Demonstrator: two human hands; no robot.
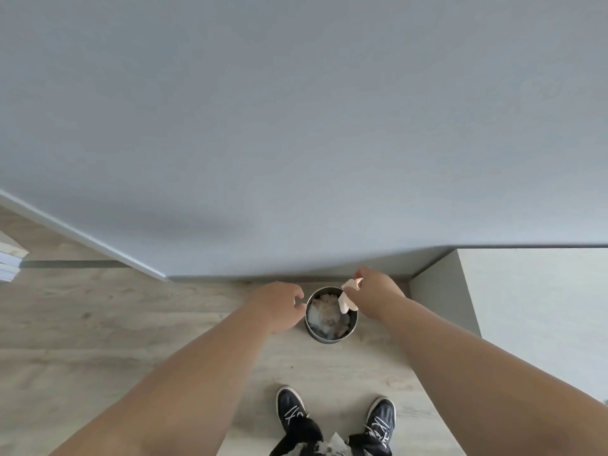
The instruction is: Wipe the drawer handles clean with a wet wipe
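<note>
My right hand [375, 296] pinches a crumpled pale wet wipe [347, 299] that hangs over the open top of a small round metal bin [330, 337] on the floor. The bin holds several crumpled wipes or tissues. My left hand [279, 304] hovers just left of the bin's rim with its fingers loosely curled, and I cannot see anything in it. No drawer or drawer handle is in view.
A pale wall [296, 126] with a baseboard rises right behind the bin. A light cabinet or counter block [526, 307] stands to the right. Wood-look floor [98, 324] spreads left. My two dark shoes [335, 413] stand below the bin. Stacked white boards [10, 261] lie at far left.
</note>
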